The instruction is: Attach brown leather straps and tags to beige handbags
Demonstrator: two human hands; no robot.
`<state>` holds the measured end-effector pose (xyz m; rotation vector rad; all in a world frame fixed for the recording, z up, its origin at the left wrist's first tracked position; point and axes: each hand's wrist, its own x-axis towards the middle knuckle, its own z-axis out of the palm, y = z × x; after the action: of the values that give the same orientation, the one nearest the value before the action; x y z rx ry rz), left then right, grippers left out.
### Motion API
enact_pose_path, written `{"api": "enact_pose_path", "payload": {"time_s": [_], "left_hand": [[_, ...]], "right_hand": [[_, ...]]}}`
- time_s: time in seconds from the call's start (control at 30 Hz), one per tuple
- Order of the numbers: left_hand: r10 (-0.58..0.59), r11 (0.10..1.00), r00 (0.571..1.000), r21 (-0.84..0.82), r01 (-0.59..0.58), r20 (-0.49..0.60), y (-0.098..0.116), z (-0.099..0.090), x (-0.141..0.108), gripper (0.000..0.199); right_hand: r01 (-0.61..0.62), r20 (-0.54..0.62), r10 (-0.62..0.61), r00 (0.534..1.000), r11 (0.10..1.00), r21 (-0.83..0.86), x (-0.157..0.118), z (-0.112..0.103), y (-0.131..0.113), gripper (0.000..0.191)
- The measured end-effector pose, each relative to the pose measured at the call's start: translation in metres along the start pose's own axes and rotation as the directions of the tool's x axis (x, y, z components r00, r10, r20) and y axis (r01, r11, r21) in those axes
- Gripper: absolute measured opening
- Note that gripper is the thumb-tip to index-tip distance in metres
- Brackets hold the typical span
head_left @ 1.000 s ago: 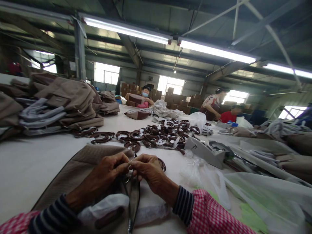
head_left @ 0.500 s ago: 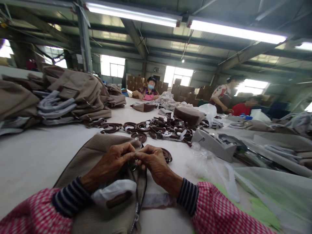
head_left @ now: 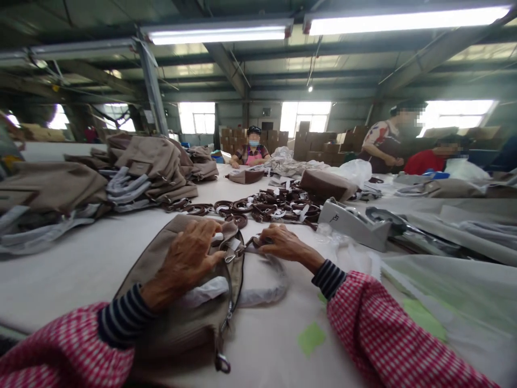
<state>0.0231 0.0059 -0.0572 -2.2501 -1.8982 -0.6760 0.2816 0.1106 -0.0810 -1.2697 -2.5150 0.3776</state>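
Note:
A taupe handbag (head_left: 161, 269) lies on the table in front of me, its zipper facing right. Wrapping covers its handles; one wrapped handle (head_left: 266, 293) loops out on the right. My left hand (head_left: 188, 258) rests on the bag's upper part, thumb and fingers apart, near a small metal clasp (head_left: 230, 258). To the right of the bag, my right hand (head_left: 288, 245) has its fingers closed on a brown strap (head_left: 253, 242) by the bag's upper end. The fingers hide part of that strap.
Coiled brown straps (head_left: 283, 207) lie in a heap beyond the bag. Stacked taupe bags (head_left: 149, 167) stand at the left. A grey tape dispenser (head_left: 351, 226), plastic sheeting (head_left: 456, 285) and a green scrap (head_left: 312, 338) are on the right. Co-workers (head_left: 253, 153) are across the table.
My hands were together at the bag's upper end and have moved apart, the right one to the right. The coiled strap beside my right hand no longer shows there. The view has shifted.

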Motion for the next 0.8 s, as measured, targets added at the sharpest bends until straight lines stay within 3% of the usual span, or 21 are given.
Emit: {"api": "enact_pose_path", "payload": {"time_s": [0.07, 0.13, 0.2, 0.27, 0.37, 0.43, 0.5, 0.67, 0.73, 0.8], "left_hand": [[-0.111, 0.992, 0.98, 0.076, 0.099, 0.166, 0.016, -0.007, -0.006, 0.042], [-0.165, 0.982, 0.94, 0.142, 0.128, 0.298, 0.027, -0.008, -0.006, 0.054], [-0.171, 0.977, 0.922, 0.178, 0.114, 0.346, 0.03, -0.004, -0.001, 0.06], [-0.213, 0.971, 0.911, 0.18, 0.157, 0.354, 0.027, 0.001, 0.006, 0.059], [-0.278, 0.958, 0.883, 0.174, 0.227, 0.377, 0.021, 0.005, 0.017, 0.033], [-0.283, 0.957, 0.875, 0.176, 0.231, 0.392, 0.021, 0.001, 0.022, 0.018], [-0.273, 0.96, 0.88, 0.174, 0.221, 0.388, 0.021, -0.007, 0.025, 0.019], [-0.217, 0.969, 0.914, 0.19, 0.159, 0.344, 0.019, -0.035, 0.03, 0.025], [-0.184, 0.969, 0.933, 0.214, 0.12, 0.309, 0.018, -0.043, 0.032, 0.026], [-0.141, 0.971, 0.947, 0.226, 0.076, 0.287, 0.02, -0.046, 0.03, 0.025]], "right_hand": [[-0.041, 0.058, 0.046, 0.997, 0.996, -0.085, -0.005, 0.007, 0.003, 0.035], [-0.051, 0.056, 0.057, 0.997, 0.994, -0.099, -0.006, 0.011, 0.004, 0.037], [-0.035, 0.067, 0.039, 0.997, 0.997, -0.065, -0.005, 0.011, 0.006, 0.037], [0.002, 0.091, 0.0, 0.996, 1.0, -0.026, -0.003, 0.008, 0.012, 0.037], [0.059, 0.109, -0.063, 0.992, 0.998, 0.038, 0.0, 0.003, 0.025, 0.034], [0.085, 0.09, -0.092, 0.992, 0.993, 0.079, 0.002, 0.001, 0.03, 0.031], [0.101, 0.048, -0.108, 0.993, 0.987, 0.122, 0.005, -0.002, 0.029, 0.028], [0.211, -0.075, -0.198, 0.977, 0.944, 0.256, 0.006, -0.021, 0.002, 0.026], [0.318, -0.099, -0.302, 0.948, 0.906, 0.281, 0.002, -0.022, -0.016, 0.024], [0.429, -0.101, -0.417, 0.903, 0.88, 0.202, -0.004, -0.013, -0.034, 0.018]]}}
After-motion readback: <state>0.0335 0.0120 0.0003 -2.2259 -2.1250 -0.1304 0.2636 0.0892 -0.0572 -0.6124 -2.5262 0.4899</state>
